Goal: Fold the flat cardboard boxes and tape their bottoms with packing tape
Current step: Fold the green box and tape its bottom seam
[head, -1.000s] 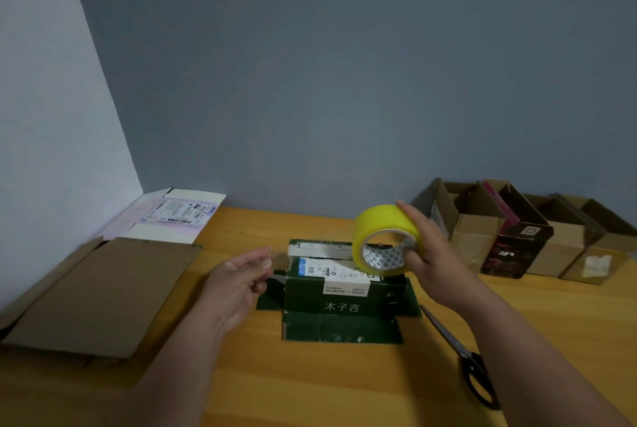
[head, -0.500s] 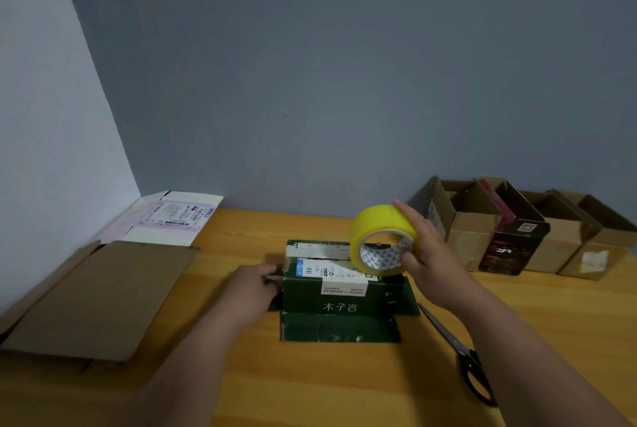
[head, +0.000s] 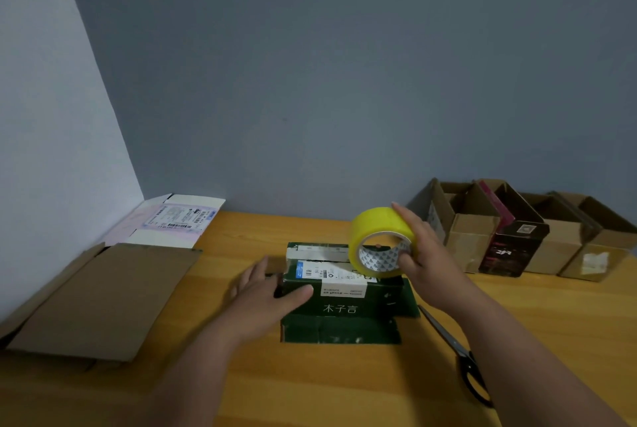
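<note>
A dark green cardboard box (head: 344, 302) with white labels and white characters stands in the middle of the wooden table (head: 310, 385), its lower flaps spread out on the tabletop. My left hand (head: 265, 295) lies flat against the box's left end, the thumb across its front face. My right hand (head: 424, 254) grips a yellow roll of packing tape (head: 379, 230) and holds it on the box's top right corner.
Black scissors (head: 462, 357) lie right of the box. A flat brown carton (head: 100, 299) and a flat white carton with a shipping label (head: 172, 223) sit at the left. A row of several folded open boxes (head: 524, 233) stands along the wall at the right.
My left hand has moved from hovering left of the green box to pressing against its left end. The right hand has kept the tape roll at the box's top right corner.
</note>
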